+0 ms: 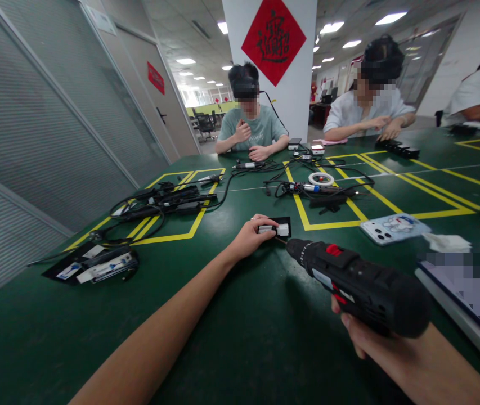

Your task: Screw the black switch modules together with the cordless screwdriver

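My right hand [355,332] is wrapped round the grip of a black and red cordless drill [362,287], which lies across the view pointing left and away from me. Its thin bit [281,240] reaches toward a small white block [282,229] with a black, flat piece [285,220] behind and under it. Whether the bit's tip touches the block, I cannot tell. My left hand [250,239] pinches the left part of the white block between thumb and fingers, low over the green table [206,337]. Those fingers partly cover the block.
Left of me lie tangled black cables and tools [167,199] and a black case with white parts [108,264]. A phone [394,228], crumpled tissue [448,242] and a notebook-like item [463,304] lie right. Ahead are a tape ring [321,179], more cables, and several people around the table.
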The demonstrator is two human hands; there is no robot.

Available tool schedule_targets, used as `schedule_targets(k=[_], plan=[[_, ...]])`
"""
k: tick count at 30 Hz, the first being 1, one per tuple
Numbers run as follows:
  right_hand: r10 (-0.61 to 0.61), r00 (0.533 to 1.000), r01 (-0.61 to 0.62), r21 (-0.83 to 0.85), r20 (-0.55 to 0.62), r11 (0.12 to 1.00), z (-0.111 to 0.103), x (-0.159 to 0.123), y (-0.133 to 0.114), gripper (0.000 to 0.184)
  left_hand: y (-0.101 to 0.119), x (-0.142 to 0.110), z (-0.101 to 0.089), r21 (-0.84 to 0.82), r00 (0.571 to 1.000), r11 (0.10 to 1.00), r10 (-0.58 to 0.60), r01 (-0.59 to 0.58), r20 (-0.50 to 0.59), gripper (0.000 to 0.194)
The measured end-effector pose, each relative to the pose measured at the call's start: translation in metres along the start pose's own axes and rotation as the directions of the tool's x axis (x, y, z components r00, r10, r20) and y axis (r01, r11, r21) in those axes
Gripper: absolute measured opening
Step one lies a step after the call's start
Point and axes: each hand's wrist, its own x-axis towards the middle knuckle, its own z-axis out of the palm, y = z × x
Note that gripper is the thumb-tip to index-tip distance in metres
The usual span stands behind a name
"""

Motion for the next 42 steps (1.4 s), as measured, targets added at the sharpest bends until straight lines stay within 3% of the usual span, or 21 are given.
schedule_targets(k=[12, 18, 27, 35, 42], plan=[[-0.016, 1.000, 0.016, -0.052, 0.006, 0.998, -0.0016, 0.0012, -0.0035, 0.006, 0.0008, 0.0005, 0.0007, 0.005, 1.000, 1.000, 0.000, 0.000, -0.010, 0.026], [-0.033, 0.998, 0.029, -0.070, -0.056, 0.997, 0.0011, -0.0012, -0.0048, 0.011, 0.0007, 0.0003, 0.0010, 0.001, 1.000, 1.000, 0.009, -0.009, -0.018, 0.025], [0.039, 0.998, -0.045, -0.166, -0.040, 0.985, -0.0003, -0.0016, -0.0030, 0.014, 0.0008, 0.0006, 0.0016, 0.000, 1.000, 1.000, -0.001, 0.001, -0.028, 0.025], [-0.013, 1.000, 0.013, 0.007, 0.006, 1.000, -0.0016, 0.0013, -0.0044, 0.005, 0.0024, 0.0000, 0.0003, 0.004, 1.000, 1.000, -0.008, 0.008, -0.020, 0.025], [0.049, 0.999, -0.049, -0.033, 0.023, 0.998, -0.0027, 0.0003, -0.0033, 0.009, 0.0020, 0.0006, 0.0005, 0.000, 1.000, 1.000, 0.008, -0.008, -0.030, 0.025]])
